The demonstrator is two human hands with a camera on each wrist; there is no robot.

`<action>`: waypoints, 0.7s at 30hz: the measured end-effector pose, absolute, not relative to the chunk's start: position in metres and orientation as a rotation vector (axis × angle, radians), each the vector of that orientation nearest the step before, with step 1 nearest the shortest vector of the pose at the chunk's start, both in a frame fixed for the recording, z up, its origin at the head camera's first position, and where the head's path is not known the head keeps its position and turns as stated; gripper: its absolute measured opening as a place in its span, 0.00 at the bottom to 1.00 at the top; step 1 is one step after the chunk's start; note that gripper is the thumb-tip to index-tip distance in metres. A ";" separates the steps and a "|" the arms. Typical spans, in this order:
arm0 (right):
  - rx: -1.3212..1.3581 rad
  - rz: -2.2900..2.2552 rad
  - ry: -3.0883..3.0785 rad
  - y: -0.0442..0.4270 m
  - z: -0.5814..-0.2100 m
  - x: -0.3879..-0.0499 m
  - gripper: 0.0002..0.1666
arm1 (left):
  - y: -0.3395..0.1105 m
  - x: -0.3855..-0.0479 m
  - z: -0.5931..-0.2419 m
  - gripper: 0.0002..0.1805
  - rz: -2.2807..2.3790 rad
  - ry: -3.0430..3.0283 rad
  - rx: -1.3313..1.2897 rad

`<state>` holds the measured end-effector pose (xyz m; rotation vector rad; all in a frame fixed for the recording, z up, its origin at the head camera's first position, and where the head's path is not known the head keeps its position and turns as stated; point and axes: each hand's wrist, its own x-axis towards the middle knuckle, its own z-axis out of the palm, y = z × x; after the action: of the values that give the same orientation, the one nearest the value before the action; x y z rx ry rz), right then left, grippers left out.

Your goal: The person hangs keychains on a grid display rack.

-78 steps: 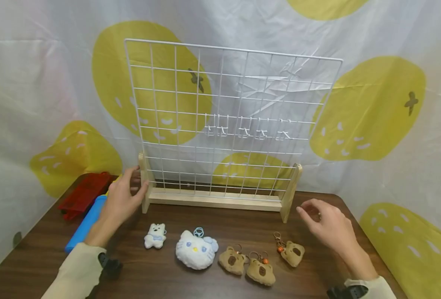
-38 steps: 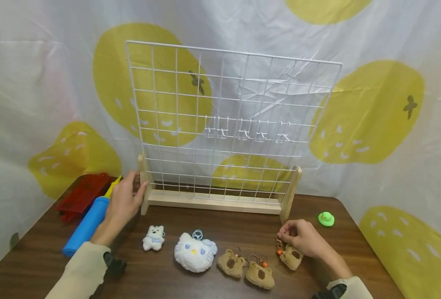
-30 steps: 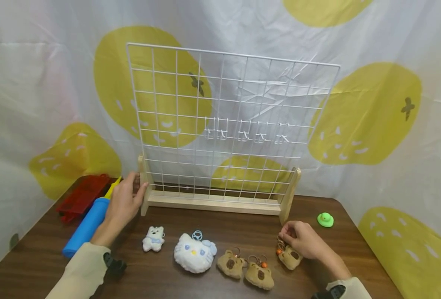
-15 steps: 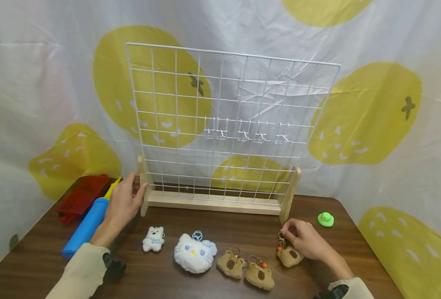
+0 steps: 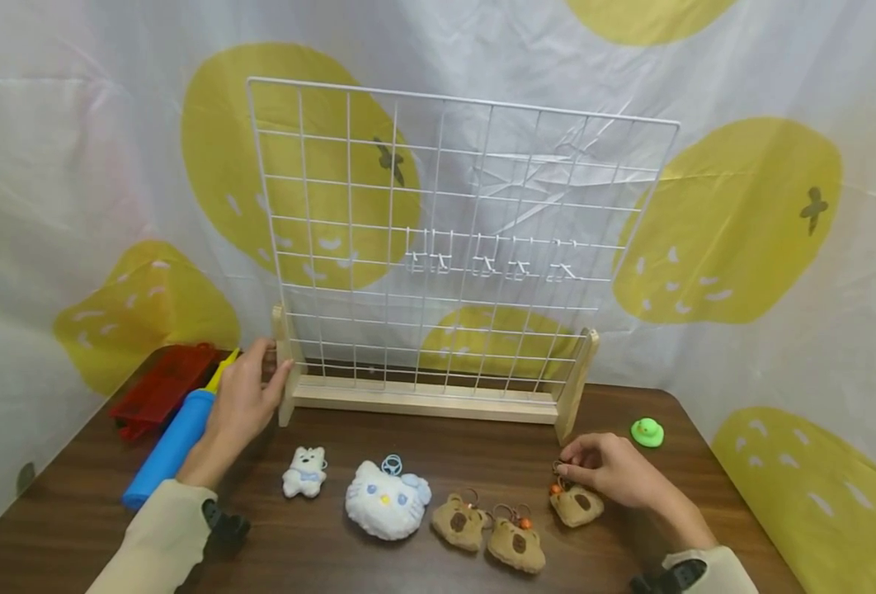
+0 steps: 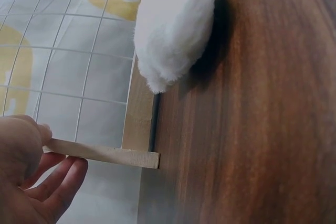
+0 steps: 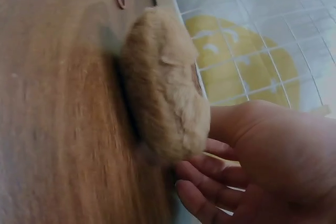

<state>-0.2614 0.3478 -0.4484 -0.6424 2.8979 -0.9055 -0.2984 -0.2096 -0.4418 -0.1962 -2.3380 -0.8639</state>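
My left hand (image 5: 243, 404) grips the left wooden upright (image 5: 286, 371) of a white wire grid rack (image 5: 423, 194), thumb in front and fingers behind; the left wrist view shows this upright (image 6: 105, 153) between thumb and fingers. On the right, my right hand (image 5: 619, 470) pinches the ring end of a brown plush keychain (image 5: 577, 506) that has an orange bead. In the right wrist view the plush (image 7: 163, 87) hides the fingertips. Several small white hooks (image 5: 485, 264) hang in a row on the grid.
Two more brown plush keychains (image 5: 459, 521), a white cat-head plush (image 5: 388, 503) and a small white bear (image 5: 305, 472) lie in front of the rack. A blue pump (image 5: 171, 450) and red case (image 5: 162, 391) are at left, a green duck (image 5: 647, 432) at right.
My right hand has come left and down to the rightmost brown keychain and taken its ring end, exposing the green duck. My left hand remains at the upright.
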 end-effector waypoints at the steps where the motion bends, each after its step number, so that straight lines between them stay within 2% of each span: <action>1: -0.647 -0.906 2.886 0.349 -0.448 -0.261 0.11 | -0.210 -0.299 -0.442 0.15 -0.867 -2.338 -0.195; 21: -0.658 -0.991 2.858 0.344 -0.450 -0.260 0.09 | -0.211 -0.300 -0.446 0.16 -0.875 -2.329 -0.213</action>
<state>-0.2604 0.3439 -0.4496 -0.6582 2.8581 -0.9909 -0.2999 -0.2113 -0.4461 -0.2134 -2.3288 -0.8747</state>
